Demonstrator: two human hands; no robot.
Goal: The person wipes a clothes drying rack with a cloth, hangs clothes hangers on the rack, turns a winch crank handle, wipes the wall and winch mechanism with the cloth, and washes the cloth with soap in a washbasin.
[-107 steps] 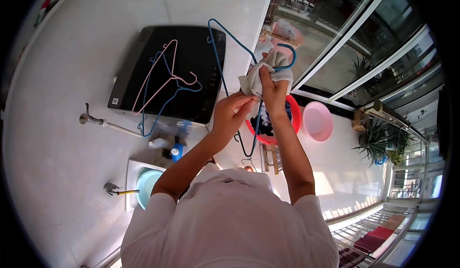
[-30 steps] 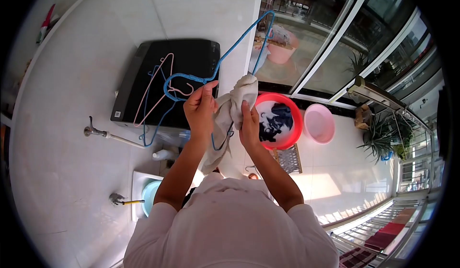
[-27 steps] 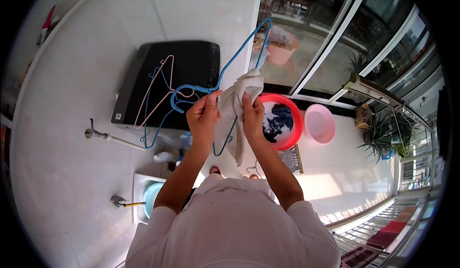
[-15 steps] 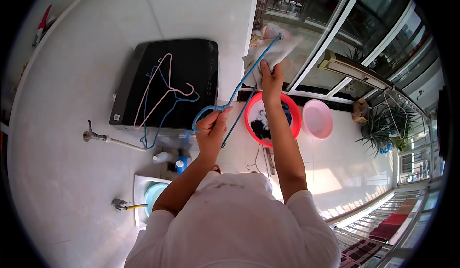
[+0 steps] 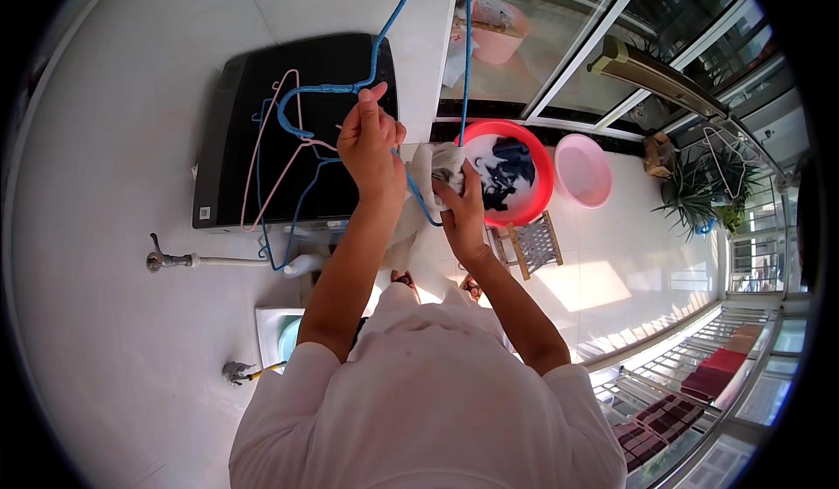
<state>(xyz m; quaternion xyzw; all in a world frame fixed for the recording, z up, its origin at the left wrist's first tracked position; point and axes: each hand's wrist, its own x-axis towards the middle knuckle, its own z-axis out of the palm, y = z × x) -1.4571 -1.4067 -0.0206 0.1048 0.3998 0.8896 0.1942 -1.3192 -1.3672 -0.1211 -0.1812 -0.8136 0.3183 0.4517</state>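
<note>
My left hand (image 5: 374, 152) is closed at the neck of a blue clothes hanger (image 5: 336, 88), its thumb and fingertips right at the base of the hook. The hook curves off to the left, and one arm of the hanger runs up out of view. Lower down, my right hand (image 5: 465, 214) grips a bunched light grey cloth (image 5: 426, 173) against the hanger's near side. Behind the hands, a pink hanger (image 5: 284, 170) and another blue hanger (image 5: 301, 205) lie on the black washing machine (image 5: 350, 56).
A red basin (image 5: 545, 170) holds dark clothes in whitish water, beside a pink basin (image 5: 583, 171). A small folding stool (image 5: 536, 244) stands below the red basin. Glass doors rise behind, potted plants (image 5: 690, 196) stand at the right, and a tap (image 5: 170, 262) juts from the left wall.
My right hand has brought the cloth down and left, from the hanger's far end to its near side. My left hand has risen with the hanger, which has turned.
</note>
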